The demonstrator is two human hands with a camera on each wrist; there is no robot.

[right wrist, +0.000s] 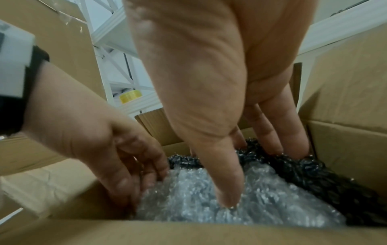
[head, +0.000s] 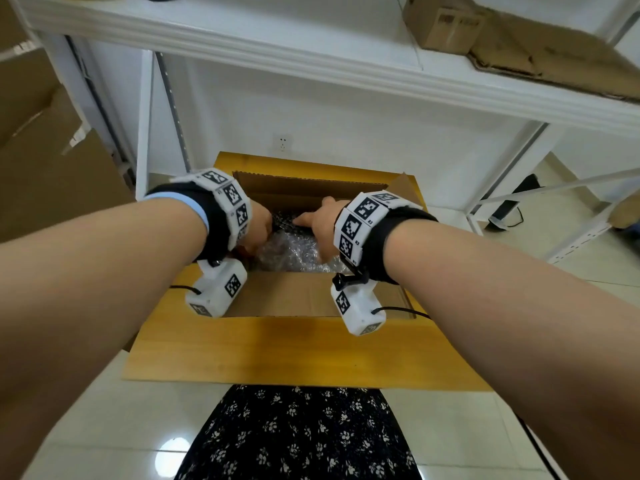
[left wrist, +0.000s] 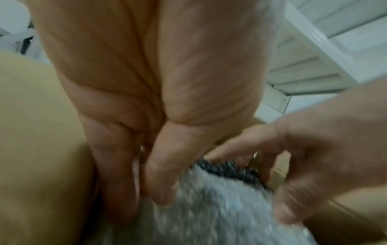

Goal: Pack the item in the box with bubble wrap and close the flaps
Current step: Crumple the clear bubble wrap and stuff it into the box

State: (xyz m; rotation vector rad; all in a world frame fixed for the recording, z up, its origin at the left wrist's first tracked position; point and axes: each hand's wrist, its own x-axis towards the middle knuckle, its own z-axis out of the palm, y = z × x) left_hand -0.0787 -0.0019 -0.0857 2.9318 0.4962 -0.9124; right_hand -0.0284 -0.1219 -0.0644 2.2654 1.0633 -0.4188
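An open cardboard box (head: 304, 296) stands on a wooden board (head: 277, 351), its flaps folded outward. Inside lies a dark item (head: 284, 218) under clear bubble wrap (head: 287, 251). Both hands reach into the box. My left hand (head: 258, 223) slides straight fingers (left wrist: 117, 182) down between the bubble wrap (left wrist: 209, 215) and the left box wall. My right hand (head: 320, 220) presses down with straight fingers: the thumb (right wrist: 226, 190) is on the clear bubble wrap (right wrist: 188, 199), and the other fingers are on the dark wrapped part (right wrist: 314, 179) near the right wall (right wrist: 345, 149).
A white metal shelf (head: 311, 60) overhangs the box, with a small cardboard box (head: 446, 26) and flat cardboard on it. Large cardboard sheets (head: 45, 161) lean at the left. A yellow tape roll (right wrist: 131, 96) sits on a low shelf. Pale tiled floor surrounds the board.
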